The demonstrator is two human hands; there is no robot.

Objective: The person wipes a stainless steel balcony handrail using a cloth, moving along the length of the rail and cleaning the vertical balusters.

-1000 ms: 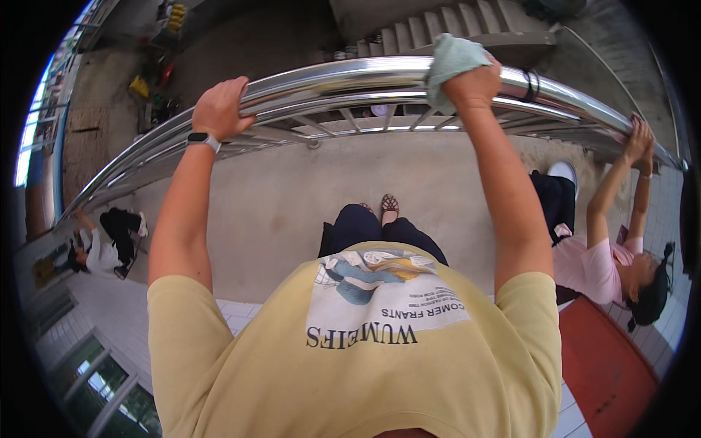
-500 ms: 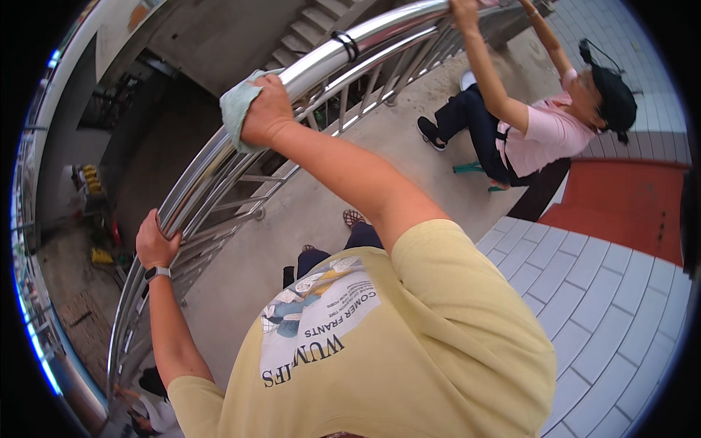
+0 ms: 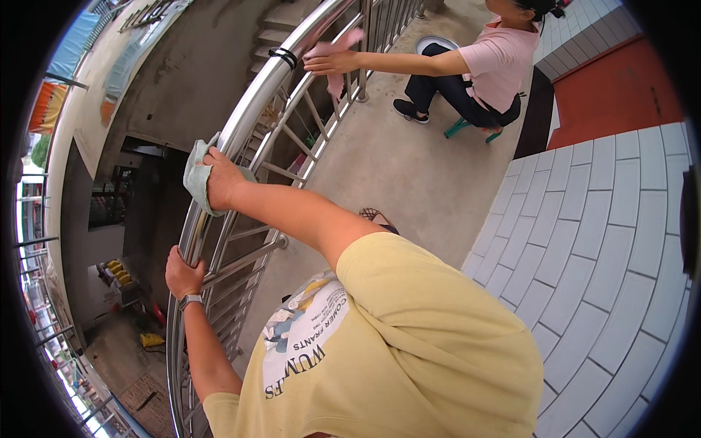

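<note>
- The right hand [image 3: 224,181] is gripping a cloth [image 3: 196,179] against the shiny metal handrail [image 3: 250,106], left of centre in the frame.
- The left hand [image 3: 184,274] is wrapping its grip around the handrail, lower left.
- Dark lettering is showing on the yellow T-shirt [image 3: 431,343].
- The pale green cloth is bunching.

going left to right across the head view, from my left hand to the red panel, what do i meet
Left hand → right hand pressing the pale green cloth → black band → pink cloth → teal stool → red panel.
</note>
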